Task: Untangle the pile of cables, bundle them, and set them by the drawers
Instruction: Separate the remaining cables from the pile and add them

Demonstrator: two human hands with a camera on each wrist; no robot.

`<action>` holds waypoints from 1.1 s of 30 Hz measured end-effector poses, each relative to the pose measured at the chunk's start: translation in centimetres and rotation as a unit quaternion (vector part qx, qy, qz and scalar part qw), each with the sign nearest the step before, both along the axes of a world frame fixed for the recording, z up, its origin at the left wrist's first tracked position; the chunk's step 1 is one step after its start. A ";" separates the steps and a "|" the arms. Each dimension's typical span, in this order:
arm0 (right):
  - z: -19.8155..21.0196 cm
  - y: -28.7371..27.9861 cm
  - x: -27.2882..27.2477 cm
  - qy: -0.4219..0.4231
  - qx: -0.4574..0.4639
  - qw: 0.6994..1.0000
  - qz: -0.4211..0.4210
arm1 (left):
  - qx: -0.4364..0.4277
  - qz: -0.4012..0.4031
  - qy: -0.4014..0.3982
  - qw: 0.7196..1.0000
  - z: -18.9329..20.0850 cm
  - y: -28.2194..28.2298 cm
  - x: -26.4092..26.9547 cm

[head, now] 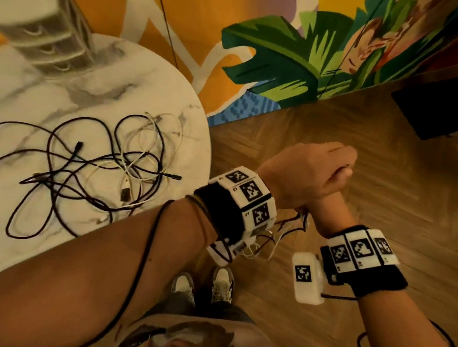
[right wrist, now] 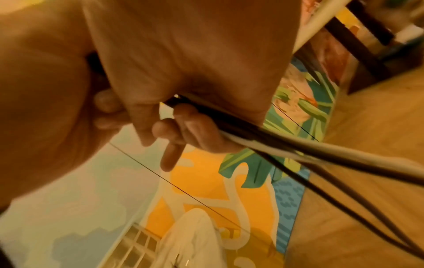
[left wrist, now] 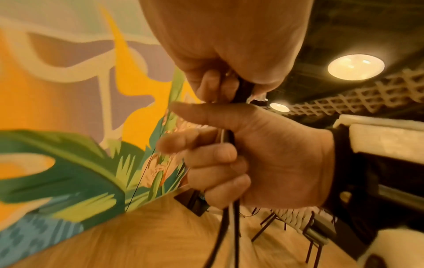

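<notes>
Fingers [left wrist: 215,156] of both hands curled round held cables [left wrist: 229,221].

Round marble table [head: 152,84]: tangled black and white cables [head: 102,170] near edge, drawers [head: 48,41] at back.

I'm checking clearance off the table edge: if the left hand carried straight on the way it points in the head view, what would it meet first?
Nothing near: the left hand points out over bare wooden floor. Further along comes the painted wall, though depth is unclear.
</notes>
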State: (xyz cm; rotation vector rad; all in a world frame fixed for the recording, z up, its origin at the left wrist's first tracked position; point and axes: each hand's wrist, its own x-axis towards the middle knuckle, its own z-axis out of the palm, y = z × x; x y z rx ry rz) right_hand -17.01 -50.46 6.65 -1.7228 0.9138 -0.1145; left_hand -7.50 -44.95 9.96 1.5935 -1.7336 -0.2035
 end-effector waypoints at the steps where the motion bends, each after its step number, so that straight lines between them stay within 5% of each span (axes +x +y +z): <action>1: 0.4 0.5 0.3 -0.013 -0.015 1.000 0.023 | -0.005 0.014 0.028 0.999 -0.3 0.4 0.0; 5: 0.6 1.7 1.2 0.052 -0.077 0.986 0.139 | -0.015 0.044 0.064 0.997 -1.4 1.8 -0.4; 9: 0.0 2.3 1.3 0.131 -0.182 0.944 0.244 | -0.034 0.089 0.000 0.995 -2.2 3.1 -0.1; 15: -2.4 5.4 3.2 -0.007 -0.171 0.965 0.200 | 0.032 0.151 0.011 0.988 -2.2 6.2 1.1; 18: -4.0 5.7 3.9 -0.007 -0.105 0.973 0.203 | 0.090 0.149 -0.023 0.984 -2.6 8.9 3.4; 22: -5.0 6.2 4.9 0.030 0.007 0.991 0.129 | 0.236 0.315 0.052 0.918 -6.5 13.6 9.8; 25: -4.7 7.3 5.9 -0.019 0.088 0.991 0.101 | 0.434 0.278 -0.070 0.854 -9.6 17.0 13.1; 27: -4.9 7.8 6.5 -0.011 0.088 0.991 0.105 | 0.485 0.247 -0.125 0.829 -10.8 18.2 13.2; 30: -5.0 8.8 7.1 -0.006 0.095 0.988 0.125 | 0.471 0.244 -0.158 0.833 -12.1 19.1 12.4; 33: -4.6 9.7 7.8 -0.012 0.078 0.986 0.148 | 0.339 0.300 -0.082 0.888 -11.5 19.3 11.9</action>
